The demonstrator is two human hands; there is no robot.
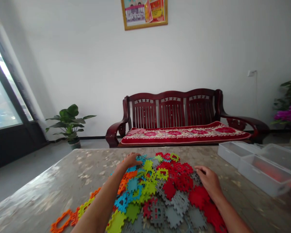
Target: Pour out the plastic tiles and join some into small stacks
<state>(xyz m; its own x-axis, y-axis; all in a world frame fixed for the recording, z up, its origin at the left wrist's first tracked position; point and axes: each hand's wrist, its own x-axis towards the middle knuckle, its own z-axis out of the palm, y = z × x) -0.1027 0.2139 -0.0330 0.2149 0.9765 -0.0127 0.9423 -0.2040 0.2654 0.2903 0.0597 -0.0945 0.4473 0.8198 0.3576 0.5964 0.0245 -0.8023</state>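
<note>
A broad heap of flat plastic interlocking tiles with notched edges lies on the table. My left hand [133,159] rests at the far left of the heap, fingers apart over the blue tiles [142,158]. At the right side, my right hand [208,178] is beside a dark grey tile [196,177], its fingers loosely bent with nothing visible in them. Red tiles [181,174] lie between the hands, with yellow-green tiles [149,187] in the middle. Grey tiles [173,215] are nearest me. Orange tiles [63,221] trail off to the left, partly hidden by my left forearm.
Clear plastic bins [264,176] stand at the table's right, one with something red inside. Past the patterned tabletop [70,181] is a dark red wooden bench [172,110] with a red floral cover. A potted plant [71,124] stands on the floor at left.
</note>
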